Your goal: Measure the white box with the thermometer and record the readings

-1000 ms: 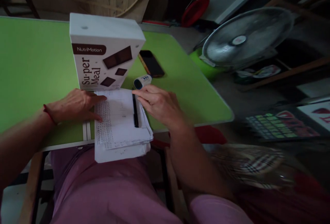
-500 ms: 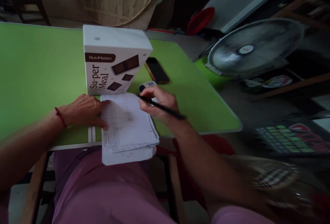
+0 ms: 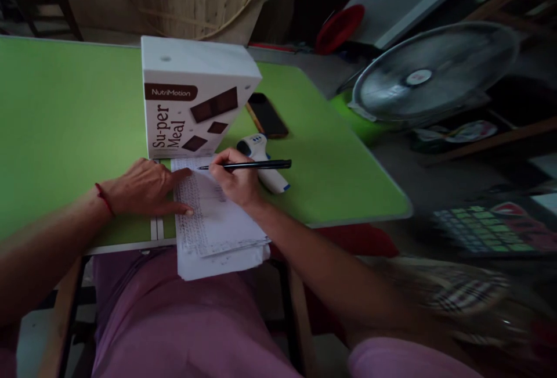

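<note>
A stack of paper sheets (image 3: 221, 221) with rows of handwriting down its left side lies at the table's front edge, its lower end hanging over. My left hand (image 3: 148, 187) rests on the left margin of the sheets, thumb and forefinger stretched apart, holding nothing. Between the fingers of my right hand (image 3: 238, 180) is a black pen (image 3: 265, 164), its tip at the upper part of the top sheet, close to my left forefinger. Whether the tip touches the paper I cannot tell. Directly behind the sheets stands a white NutriMotion box (image 3: 200, 56).
Right of my right hand lies a white and blue handheld device (image 3: 272, 179), like an infrared thermometer. A phone (image 3: 267, 115) lies behind it on the green table (image 3: 348, 180). A round fan (image 3: 435, 76) stands beyond the table's right end.
My right hand has moved left with the pen, from the sheets' right edge to the written lines. More of the white device now shows. My left hand stays on the paper.
</note>
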A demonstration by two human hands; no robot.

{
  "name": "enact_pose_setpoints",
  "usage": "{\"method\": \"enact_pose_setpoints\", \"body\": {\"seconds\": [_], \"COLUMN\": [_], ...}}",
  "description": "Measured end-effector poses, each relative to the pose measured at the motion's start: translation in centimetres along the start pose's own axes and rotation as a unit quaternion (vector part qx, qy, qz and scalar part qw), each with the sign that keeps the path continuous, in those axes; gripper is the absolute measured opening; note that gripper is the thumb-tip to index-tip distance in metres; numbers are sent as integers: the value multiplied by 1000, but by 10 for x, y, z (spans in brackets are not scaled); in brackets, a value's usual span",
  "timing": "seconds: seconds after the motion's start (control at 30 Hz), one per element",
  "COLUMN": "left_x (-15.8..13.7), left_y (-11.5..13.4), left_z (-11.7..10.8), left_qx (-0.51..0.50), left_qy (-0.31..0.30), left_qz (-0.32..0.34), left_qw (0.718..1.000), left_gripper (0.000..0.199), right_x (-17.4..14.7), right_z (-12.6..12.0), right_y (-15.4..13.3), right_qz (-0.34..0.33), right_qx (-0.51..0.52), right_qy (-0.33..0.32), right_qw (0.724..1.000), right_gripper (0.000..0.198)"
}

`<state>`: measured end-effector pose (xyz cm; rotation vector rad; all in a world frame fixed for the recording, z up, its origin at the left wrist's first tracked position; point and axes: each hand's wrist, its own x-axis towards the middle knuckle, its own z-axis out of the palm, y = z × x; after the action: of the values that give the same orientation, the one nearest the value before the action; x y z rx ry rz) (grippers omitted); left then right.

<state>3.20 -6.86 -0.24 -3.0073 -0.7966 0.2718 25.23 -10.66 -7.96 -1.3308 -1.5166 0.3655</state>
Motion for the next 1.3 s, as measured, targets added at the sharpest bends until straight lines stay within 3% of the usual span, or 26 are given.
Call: {"method": "enact_pose_setpoints", "body": {"seconds": [0.27, 0.7, 1.3], "left_x": [0, 0, 0], "left_y": [4, 6, 3], "left_z": [1, -3, 0], "left_qx": [13, 5, -1], "left_qy": [-4, -22, -19], "left_qz": [-6, -15, -16], "left_qw": [1000, 1000, 1000], "left_gripper": [65, 62, 65], "right_x": [0, 2, 2], "right_z": [2, 6, 6], "right_y": [2, 6, 10], "right_qz": [-36, -100, -88], "right_qx": [-44, -32, -23], "right_qy": [15, 25, 35], "right_qw": [998, 994, 995], "right_gripper": [17, 14, 15]}}
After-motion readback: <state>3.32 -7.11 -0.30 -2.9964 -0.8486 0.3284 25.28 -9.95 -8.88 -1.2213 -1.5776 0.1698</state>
